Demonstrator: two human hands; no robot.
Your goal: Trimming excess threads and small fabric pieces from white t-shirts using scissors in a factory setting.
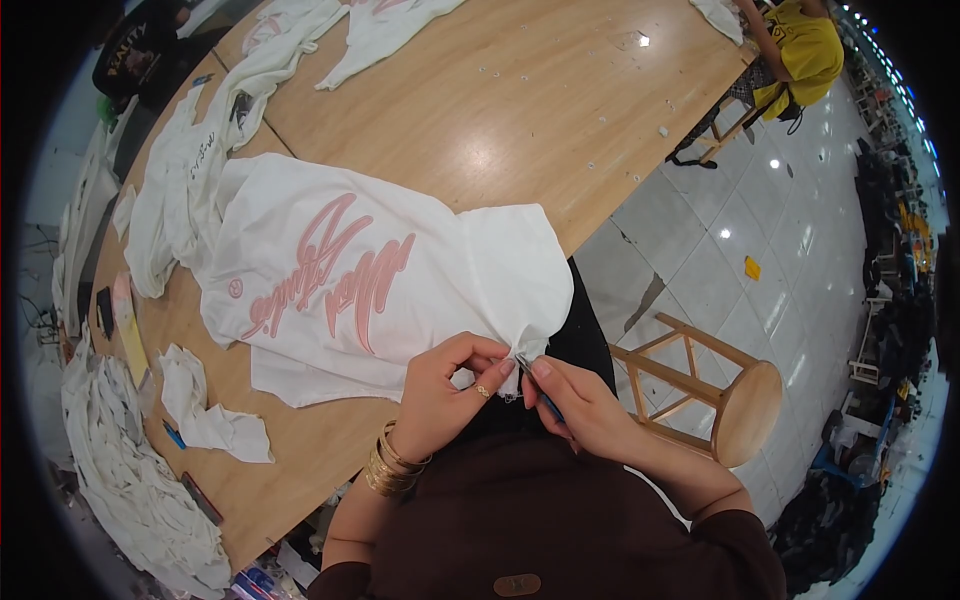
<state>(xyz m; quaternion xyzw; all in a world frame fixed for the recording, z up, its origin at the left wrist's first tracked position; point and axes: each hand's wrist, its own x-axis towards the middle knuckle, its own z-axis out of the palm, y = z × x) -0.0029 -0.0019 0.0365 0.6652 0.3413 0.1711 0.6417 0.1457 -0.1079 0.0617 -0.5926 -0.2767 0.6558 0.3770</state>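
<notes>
A white garment with pink script lettering lies spread over the near edge of the table, its right end hanging slightly past the edge. My left hand, with a ring and gold bangles, is closed, pinching the gathered edge of the garment. My right hand is closed around small thread snips, dark blue with a metal tip. Their tip meets the bunched cloth right beside my left fingertips. My palm hides most of the handle.
On the wooden table lie more white garments, a loose white cloth piece and a blue tool. White cloth is heaped at left. A wooden stool stands to my right. A person in yellow sits at the far right.
</notes>
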